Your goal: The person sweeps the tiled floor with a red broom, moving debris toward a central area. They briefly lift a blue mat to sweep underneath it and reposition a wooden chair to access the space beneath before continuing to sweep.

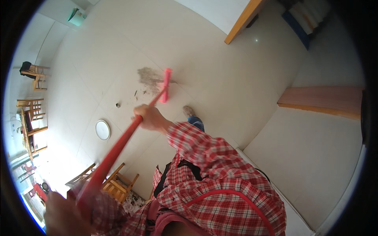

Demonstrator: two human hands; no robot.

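A broom with a long red handle point(114, 153) slants across the view from lower left to its pink head point(166, 85) on the floor. My right hand point(150, 118) is closed round the lower part of the handle. Close to the camera at lower left, my left hand point(65, 216) is closed at the handle's upper end and smeared by motion. Left of the broom head, dark bristles or dust point(149, 76) show as a grey blur. Small dark bits of debris point(136, 93) and a crumpled scrap point(117, 105) lie on the tiles.
A white round lid-like disc point(102, 130) lies on the floor. Wooden chairs point(37, 74) line the left side, and a wooden stool or chair point(118, 187) stands near my left arm. A wood-edged board point(321, 102) juts in at right. My shoe point(188, 111) is beside the broom head.
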